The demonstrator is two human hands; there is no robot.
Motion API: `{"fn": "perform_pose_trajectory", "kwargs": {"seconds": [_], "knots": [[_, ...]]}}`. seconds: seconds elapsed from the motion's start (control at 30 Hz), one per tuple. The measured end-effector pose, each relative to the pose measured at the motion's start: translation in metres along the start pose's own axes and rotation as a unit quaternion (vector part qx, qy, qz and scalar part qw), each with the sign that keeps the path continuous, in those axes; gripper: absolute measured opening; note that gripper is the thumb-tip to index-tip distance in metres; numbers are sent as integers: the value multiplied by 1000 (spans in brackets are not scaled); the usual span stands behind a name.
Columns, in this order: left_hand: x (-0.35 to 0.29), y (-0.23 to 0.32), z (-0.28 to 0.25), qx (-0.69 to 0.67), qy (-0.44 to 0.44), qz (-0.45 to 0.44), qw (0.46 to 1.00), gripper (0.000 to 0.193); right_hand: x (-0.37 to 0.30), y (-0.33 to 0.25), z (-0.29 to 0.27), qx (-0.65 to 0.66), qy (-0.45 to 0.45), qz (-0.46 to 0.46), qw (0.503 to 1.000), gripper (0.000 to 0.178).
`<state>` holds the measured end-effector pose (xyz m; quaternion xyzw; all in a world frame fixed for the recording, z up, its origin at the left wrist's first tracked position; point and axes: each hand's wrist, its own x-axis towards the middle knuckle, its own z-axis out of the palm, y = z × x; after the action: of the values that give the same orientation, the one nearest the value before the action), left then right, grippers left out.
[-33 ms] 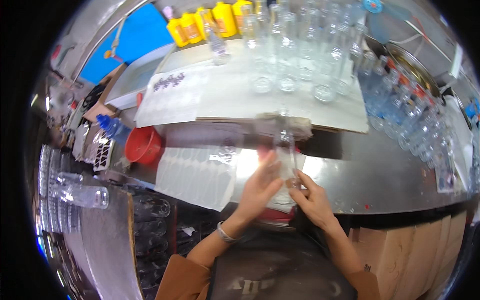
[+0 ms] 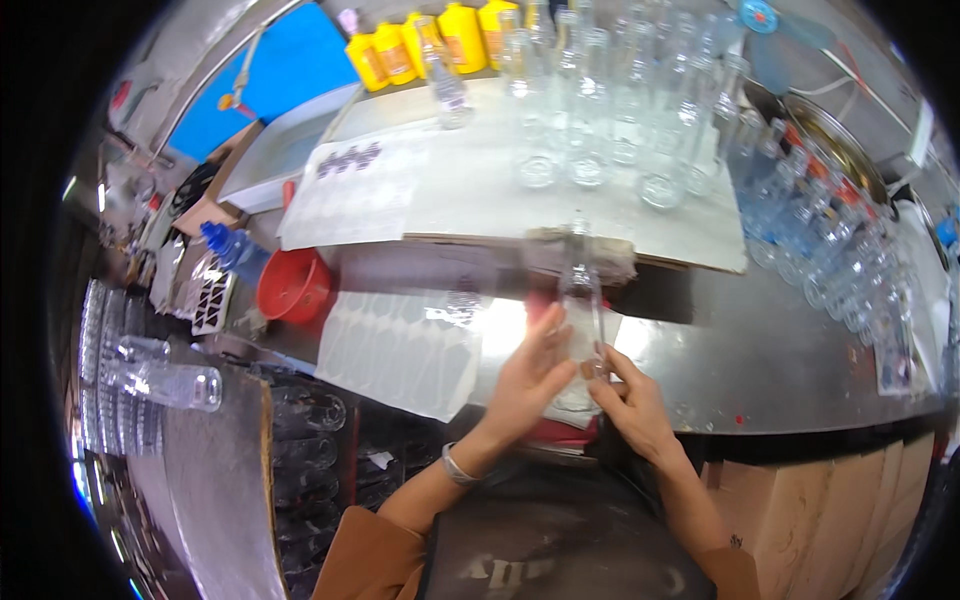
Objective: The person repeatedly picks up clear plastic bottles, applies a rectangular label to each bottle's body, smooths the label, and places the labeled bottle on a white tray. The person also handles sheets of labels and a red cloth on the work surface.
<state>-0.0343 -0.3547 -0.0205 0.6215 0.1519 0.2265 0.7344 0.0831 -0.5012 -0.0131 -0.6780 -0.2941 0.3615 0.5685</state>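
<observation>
In front of me lies a clear glass bottle point(image 2: 578, 275), its narrow neck pointing away from me. My left hand point(image 2: 537, 370) is at the bottle's left side, fingers extended and slightly apart. My right hand point(image 2: 630, 398) pinches a thin, straight tool point(image 2: 599, 315) that runs along the bottle's right side; its exact kind is unclear. A small brown piece shows by the right fingertips near the bottle's base. Left of my hands, a sheet of clear labels point(image 2: 400, 350) lies on the metal bench. A folded cloth point(image 2: 610, 252) sits just beyond the bottle.
Several clear bottles point(image 2: 590, 120) stand on a raised, paper-covered board point(image 2: 470, 215) ahead. More bottles point(image 2: 830, 240) crowd the right. A red bucket point(image 2: 294, 287) and blue bottle point(image 2: 235, 250) are at left. Yellow bottles point(image 2: 460, 38) line the back. Cardboard boxes point(image 2: 800, 500) stand below right.
The whole view has shifted slightly, so things appear a little farther right. Both hands keep nearly the same places around the bottle.
</observation>
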Motion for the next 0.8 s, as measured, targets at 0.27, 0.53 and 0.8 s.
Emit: {"fn": "perform_pose_trajectory", "kwargs": {"seconds": [0.27, 0.53, 0.8], "knots": [[-39, 13, -78, 289, 118, 14, 950, 66, -11, 25, -25, 44, -7, -45, 998, 48], [-94, 8, -106, 574, 104, 22, 812, 46, -23, 45, -49, 102, 83, 31, 991, 33], [-90, 5, -117, 558, 107, 14, 823, 23, -26, 42, -35, 80, 75, 33, 993, 26]]}}
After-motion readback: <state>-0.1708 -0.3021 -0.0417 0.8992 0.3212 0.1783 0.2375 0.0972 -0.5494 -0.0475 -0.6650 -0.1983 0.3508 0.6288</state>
